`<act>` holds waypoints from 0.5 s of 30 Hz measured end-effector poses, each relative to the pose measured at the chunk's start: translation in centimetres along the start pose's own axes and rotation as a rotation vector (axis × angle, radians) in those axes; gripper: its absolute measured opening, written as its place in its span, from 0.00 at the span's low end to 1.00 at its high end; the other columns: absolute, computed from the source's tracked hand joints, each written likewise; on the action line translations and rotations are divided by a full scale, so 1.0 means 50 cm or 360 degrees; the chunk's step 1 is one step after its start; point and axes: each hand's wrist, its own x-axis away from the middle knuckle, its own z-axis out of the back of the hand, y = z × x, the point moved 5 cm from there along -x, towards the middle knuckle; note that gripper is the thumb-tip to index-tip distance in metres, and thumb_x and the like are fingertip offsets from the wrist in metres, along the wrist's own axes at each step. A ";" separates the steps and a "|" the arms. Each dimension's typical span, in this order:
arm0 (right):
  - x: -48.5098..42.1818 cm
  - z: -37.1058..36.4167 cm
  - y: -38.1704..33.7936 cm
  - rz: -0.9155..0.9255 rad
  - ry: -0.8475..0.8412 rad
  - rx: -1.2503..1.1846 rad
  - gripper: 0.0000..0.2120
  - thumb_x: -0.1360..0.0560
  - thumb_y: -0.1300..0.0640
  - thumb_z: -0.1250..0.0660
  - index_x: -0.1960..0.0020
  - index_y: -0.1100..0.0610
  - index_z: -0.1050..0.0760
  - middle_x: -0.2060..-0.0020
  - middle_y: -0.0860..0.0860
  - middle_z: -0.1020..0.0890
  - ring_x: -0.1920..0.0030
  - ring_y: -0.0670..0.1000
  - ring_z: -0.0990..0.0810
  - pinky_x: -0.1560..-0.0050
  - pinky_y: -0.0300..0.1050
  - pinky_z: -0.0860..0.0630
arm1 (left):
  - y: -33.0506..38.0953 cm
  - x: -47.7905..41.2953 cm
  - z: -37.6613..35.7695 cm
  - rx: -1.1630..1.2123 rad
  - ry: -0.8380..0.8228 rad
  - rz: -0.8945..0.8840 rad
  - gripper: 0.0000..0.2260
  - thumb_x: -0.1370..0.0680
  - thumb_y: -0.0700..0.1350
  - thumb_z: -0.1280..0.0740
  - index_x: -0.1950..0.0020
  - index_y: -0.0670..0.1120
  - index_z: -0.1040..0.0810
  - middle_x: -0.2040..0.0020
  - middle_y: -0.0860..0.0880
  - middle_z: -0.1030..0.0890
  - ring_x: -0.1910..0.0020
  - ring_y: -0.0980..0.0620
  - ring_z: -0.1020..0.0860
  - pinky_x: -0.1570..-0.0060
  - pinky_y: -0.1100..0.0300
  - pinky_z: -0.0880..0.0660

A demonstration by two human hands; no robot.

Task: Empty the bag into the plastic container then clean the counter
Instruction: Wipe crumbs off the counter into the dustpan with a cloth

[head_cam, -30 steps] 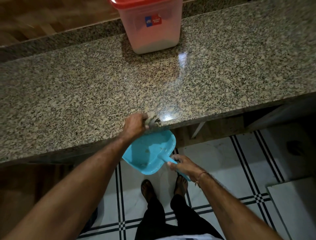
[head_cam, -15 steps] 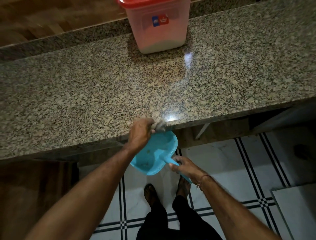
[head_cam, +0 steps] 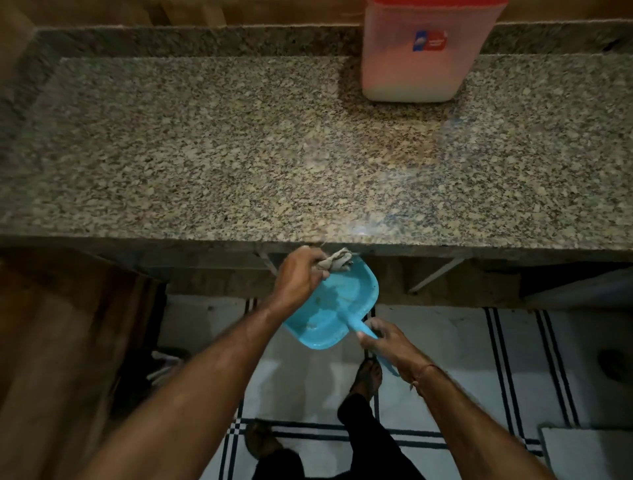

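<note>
**Q:** Nearest the viewer, what do the hands show?

**A:** The right hand (head_cam: 387, 342) is curled round the handle of a blue dustpan (head_cam: 342, 301). It holds the pan above the tiled floor (head_cam: 462, 342) and just below the front edge of the tabletop (head_cam: 239, 154). The left hand (head_cam: 299, 275) is clenched on a crumpled cloth (head_cam: 337, 262), which sits at the pan's far lip, right under that edge.

**Q:** What lies in the pan?

**A:** A few small pale specks lie on its base, too small to identify. The arrangement suggests that debris is being wiped off the edge and caught in the pan.

**Q:** And farther back?

**A:** The speckled granite makes loose grains hard to pick out, and none stand out. Faint glossy streaks show toward the front right. At the rear right the plastic container (head_cam: 421, 68) stands upright on the tabletop, well apart from both hands. A red lid (head_cam: 438, 2) shows at the upper margin, and a white layer is visible low down through the container's translucent wall.

**Q:** How far along is the task?

**A:** The bag is not in view. The white fill and the lid on top suggest that the emptying step is done, though this is inference. Cleaning is the step in hand and appears to be well advanced. What probably remains is a final wipe, a check of the surface, and disposal of the pan's contents.
</note>
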 end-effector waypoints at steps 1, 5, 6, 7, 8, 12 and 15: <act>0.001 -0.027 -0.006 -0.0002 -0.0009 0.0025 0.08 0.20 0.55 0.30 0.48 0.61 0.21 0.62 0.48 0.22 0.61 0.46 0.25 0.62 0.37 0.26 | -0.046 0.028 0.018 0.0070 0.0059 0.0056 0.07 0.28 0.41 0.25 0.51 0.47 0.16 0.54 0.49 0.18 0.52 0.50 0.21 0.55 0.60 0.33; -0.004 -0.177 -0.026 0.0025 -0.0082 0.0201 0.09 0.24 0.50 0.28 0.53 0.56 0.21 0.64 0.46 0.21 0.62 0.45 0.25 0.59 0.43 0.27 | -0.246 0.167 0.114 0.0329 0.0253 0.0497 0.09 0.30 0.44 0.24 0.51 0.46 0.15 0.56 0.50 0.16 0.56 0.52 0.20 0.59 0.60 0.32; -0.007 -0.224 -0.030 0.0027 -0.0124 0.0233 0.10 0.24 0.48 0.28 0.53 0.55 0.21 0.64 0.46 0.21 0.62 0.45 0.24 0.58 0.43 0.27 | -0.296 0.208 0.137 0.0413 0.0315 0.0586 0.10 0.31 0.46 0.24 0.51 0.47 0.16 0.56 0.51 0.16 0.56 0.52 0.20 0.58 0.60 0.31; -0.007 -0.271 -0.035 0.0028 -0.0168 0.0270 0.10 0.24 0.48 0.28 0.53 0.55 0.21 0.64 0.46 0.20 0.62 0.45 0.24 0.58 0.43 0.26 | -0.344 0.251 0.159 0.0491 0.0382 0.0679 0.11 0.31 0.48 0.25 0.50 0.47 0.16 0.56 0.51 0.15 0.55 0.52 0.19 0.57 0.60 0.29; -0.002 -0.325 -0.051 0.0041 -0.0203 0.0326 0.10 0.23 0.49 0.28 0.53 0.55 0.21 0.64 0.47 0.20 0.63 0.45 0.24 0.59 0.42 0.27 | -0.396 0.296 0.180 0.0551 0.0457 0.0785 0.13 0.31 0.48 0.25 0.48 0.47 0.16 0.53 0.50 0.15 0.52 0.50 0.18 0.55 0.60 0.28; -0.012 -0.531 -0.075 0.0029 -0.0403 0.0579 0.10 0.23 0.52 0.27 0.53 0.59 0.21 0.64 0.49 0.21 0.65 0.45 0.23 0.64 0.37 0.26 | -0.584 0.479 0.242 0.0797 0.0774 0.1203 0.20 0.27 0.45 0.23 0.37 0.43 0.19 0.42 0.43 0.16 0.42 0.44 0.19 0.44 0.55 0.24; -0.052 -0.663 -0.057 0.0002 -0.0532 0.0685 0.21 0.31 0.43 0.27 0.49 0.59 0.21 0.63 0.51 0.21 0.64 0.48 0.23 0.64 0.44 0.25 | -0.694 0.589 0.257 0.0963 0.0884 0.1404 0.20 0.27 0.46 0.23 0.38 0.40 0.19 0.44 0.43 0.16 0.44 0.43 0.18 0.51 0.58 0.25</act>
